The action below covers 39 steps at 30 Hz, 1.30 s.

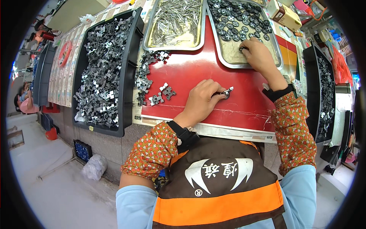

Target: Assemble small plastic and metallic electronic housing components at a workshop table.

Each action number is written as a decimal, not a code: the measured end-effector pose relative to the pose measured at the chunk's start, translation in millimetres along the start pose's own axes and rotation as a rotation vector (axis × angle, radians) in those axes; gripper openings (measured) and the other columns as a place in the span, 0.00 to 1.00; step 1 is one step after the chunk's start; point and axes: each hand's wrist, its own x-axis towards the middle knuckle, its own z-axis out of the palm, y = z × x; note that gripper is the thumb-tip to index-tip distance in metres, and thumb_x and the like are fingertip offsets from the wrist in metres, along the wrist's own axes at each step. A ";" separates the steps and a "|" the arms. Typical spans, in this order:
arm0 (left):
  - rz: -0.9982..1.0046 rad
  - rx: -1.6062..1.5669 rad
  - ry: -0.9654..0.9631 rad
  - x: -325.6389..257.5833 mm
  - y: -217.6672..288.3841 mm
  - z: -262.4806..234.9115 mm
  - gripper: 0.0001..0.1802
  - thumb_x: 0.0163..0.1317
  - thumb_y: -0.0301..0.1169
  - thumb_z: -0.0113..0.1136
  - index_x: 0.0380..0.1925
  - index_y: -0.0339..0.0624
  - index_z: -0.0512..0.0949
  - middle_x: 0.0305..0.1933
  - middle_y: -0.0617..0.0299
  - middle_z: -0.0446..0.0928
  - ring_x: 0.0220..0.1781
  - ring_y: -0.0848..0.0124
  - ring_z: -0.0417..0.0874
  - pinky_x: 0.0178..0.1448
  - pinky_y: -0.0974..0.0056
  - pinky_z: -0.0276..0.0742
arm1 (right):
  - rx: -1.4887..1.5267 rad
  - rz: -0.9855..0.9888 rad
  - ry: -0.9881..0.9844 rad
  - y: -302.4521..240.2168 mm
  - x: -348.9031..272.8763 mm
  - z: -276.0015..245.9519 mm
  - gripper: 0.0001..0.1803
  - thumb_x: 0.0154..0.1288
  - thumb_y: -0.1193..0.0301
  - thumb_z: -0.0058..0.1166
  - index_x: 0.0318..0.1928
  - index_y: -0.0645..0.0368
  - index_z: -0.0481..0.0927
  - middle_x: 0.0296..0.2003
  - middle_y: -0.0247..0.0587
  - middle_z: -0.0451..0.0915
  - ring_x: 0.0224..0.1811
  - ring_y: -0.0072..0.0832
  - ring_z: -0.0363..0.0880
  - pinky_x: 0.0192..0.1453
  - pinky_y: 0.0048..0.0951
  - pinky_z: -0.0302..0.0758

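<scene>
The left hand (201, 100) is pinching a small grey metal bracket piece with a dark ring at its end (227, 92) between its fingertips, pressing it onto the red work mat (190, 72) near the middle of the bench. The right hand (258, 53) is reaching into the shallow steel tray lined with brown paper (276, 57), its fingertips closing on one small black toothed wheel (242, 48) at the edge of the heap of such wheels (236, 21). Just left of the left hand, a few loose grey metal clips (160, 95) are lying on the mat, with more trailing up its left edge. Beside the wheel tray, a second steel tray holding thin metal pins (175, 23) is sitting at the top. Further left, a long black plastic bin heaped with grey metal clips (105, 68) is standing on the bench. A yellowish cardboard box with a dark label patch (284, 15) is lying at the upper right, and another black bin of small parts (324, 87) is standing at the far right.
</scene>
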 end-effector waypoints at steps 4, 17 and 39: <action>0.005 -0.005 0.001 -1.1 -0.5 -0.8 0.07 0.58 0.27 0.74 0.36 0.41 0.85 0.33 0.58 0.80 0.38 0.57 0.81 0.42 0.54 0.76 | 0.070 0.035 -0.002 -16.4 -13.3 -15.5 0.11 0.67 0.71 0.59 0.47 0.60 0.86 0.43 0.52 0.82 0.48 0.53 0.83 0.54 0.48 0.79; -0.005 -0.013 -0.002 -3.4 -3.0 0.2 0.10 0.58 0.27 0.74 0.36 0.40 0.81 0.35 0.56 0.80 0.40 0.55 0.82 0.44 0.53 0.76 | 1.196 0.419 -0.445 -88.0 -108.9 -42.2 0.11 0.75 0.77 0.55 0.55 0.60 0.80 0.38 0.31 0.81 0.31 0.15 0.78 0.31 0.19 0.81; 0.087 -0.075 0.074 -10.9 -16.7 6.2 0.09 0.62 0.31 0.69 0.35 0.42 0.79 0.35 0.56 0.79 0.42 0.52 0.81 0.46 0.50 0.76 | 0.377 -0.223 0.011 -101.9 -123.0 -20.0 0.12 0.68 0.83 0.61 0.51 0.65 0.84 0.36 0.47 0.80 0.34 0.38 0.81 0.39 0.34 0.77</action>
